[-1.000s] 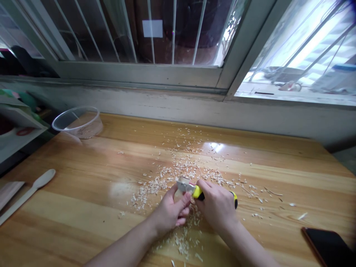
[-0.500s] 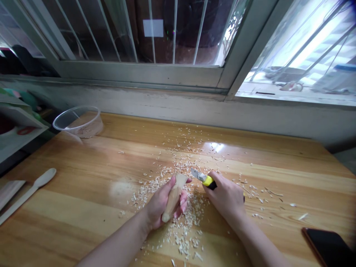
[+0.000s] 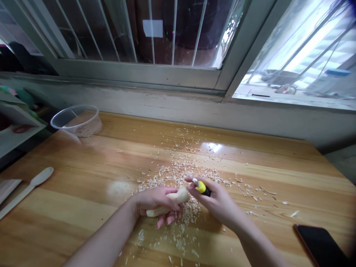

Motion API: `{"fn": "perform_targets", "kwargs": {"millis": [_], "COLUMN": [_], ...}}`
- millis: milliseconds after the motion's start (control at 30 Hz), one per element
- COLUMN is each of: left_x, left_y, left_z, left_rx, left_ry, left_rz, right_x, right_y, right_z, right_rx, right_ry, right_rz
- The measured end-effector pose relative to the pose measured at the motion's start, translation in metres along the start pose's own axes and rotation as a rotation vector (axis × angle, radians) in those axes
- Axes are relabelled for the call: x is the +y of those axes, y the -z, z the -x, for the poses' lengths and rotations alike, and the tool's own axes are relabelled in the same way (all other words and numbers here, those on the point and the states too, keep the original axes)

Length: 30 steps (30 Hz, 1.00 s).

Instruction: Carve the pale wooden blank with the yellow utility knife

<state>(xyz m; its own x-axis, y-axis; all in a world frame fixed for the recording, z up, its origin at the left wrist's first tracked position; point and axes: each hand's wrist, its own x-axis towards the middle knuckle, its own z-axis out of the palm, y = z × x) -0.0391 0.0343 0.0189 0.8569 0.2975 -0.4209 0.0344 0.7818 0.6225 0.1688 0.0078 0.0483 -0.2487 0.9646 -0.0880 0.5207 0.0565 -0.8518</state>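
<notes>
My left hand (image 3: 160,203) is wrapped round a pale carved wooden piece (image 3: 182,195), which lies nearly level with its wider, rounded end pointing right. My right hand (image 3: 215,196) grips a yellow and black utility knife (image 3: 202,187). The knife's metal front is near my right fingertips, close to the wood's right end, and its blade is hard to make out. My right thumb is at or very near the wood; contact is unclear. Wood shavings (image 3: 180,167) are scattered on the table beneath and beyond both hands.
A clear plastic tub (image 3: 87,128) stands at the table's back left. At the left edge lie a wooden spoon (image 3: 36,181) and a flat wooden piece (image 3: 7,189). A dark phone (image 3: 322,244) rests at the front right. Behind the wooden table (image 3: 83,178) is a barred window.
The wooden piece has turned from steeply slanted to nearly level in my left hand. My right hand has moved slightly left and down, bringing the knife close to the wood's end.
</notes>
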Motion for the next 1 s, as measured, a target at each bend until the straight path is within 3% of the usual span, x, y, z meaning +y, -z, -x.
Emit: {"fn": "perform_targets", "kwargs": {"millis": [133,200,267,433,500,600,733,867,1000], "left_x": [-0.004,-0.004,-0.003,0.001,-0.003,-0.015,-0.025,-0.024,-0.02], "left_y": [0.002,0.003,0.003,-0.001,-0.007,-0.017,-0.023,-0.016,-0.008], "left_z": [0.0,0.001,0.004,0.005,-0.003,-0.019,-0.031,-0.027,-0.023], "left_rx": [-0.042,-0.089,-0.094,0.026,0.083,0.293,0.388,0.485,0.525], "left_ry": [0.008,-0.02,-0.102,-0.361,-0.418,-0.571,-0.635,-0.666,-0.66], "left_rz": [-0.009,0.073,0.207,0.465,0.453,0.326,0.275,0.22,0.155], "right_x": [-0.007,-0.007,-0.006,-0.003,-0.002,-0.004,-0.009,-0.005,0.017], "right_y": [-0.004,-0.004,-0.003,-0.002,-0.004,-0.013,-0.03,-0.032,-0.02], "right_z": [0.003,0.002,0.0,-0.01,-0.011,-0.007,0.003,0.008,0.002], "right_rx": [-0.172,-0.177,-0.101,0.2,0.289,0.336,0.314,0.271,0.533], "right_ry": [-0.024,-0.045,-0.071,-0.162,-0.181,-0.157,-0.099,0.017,0.168], "right_rz": [-0.074,-0.09,-0.104,-0.16,-0.17,-0.123,0.077,0.23,0.597]}}
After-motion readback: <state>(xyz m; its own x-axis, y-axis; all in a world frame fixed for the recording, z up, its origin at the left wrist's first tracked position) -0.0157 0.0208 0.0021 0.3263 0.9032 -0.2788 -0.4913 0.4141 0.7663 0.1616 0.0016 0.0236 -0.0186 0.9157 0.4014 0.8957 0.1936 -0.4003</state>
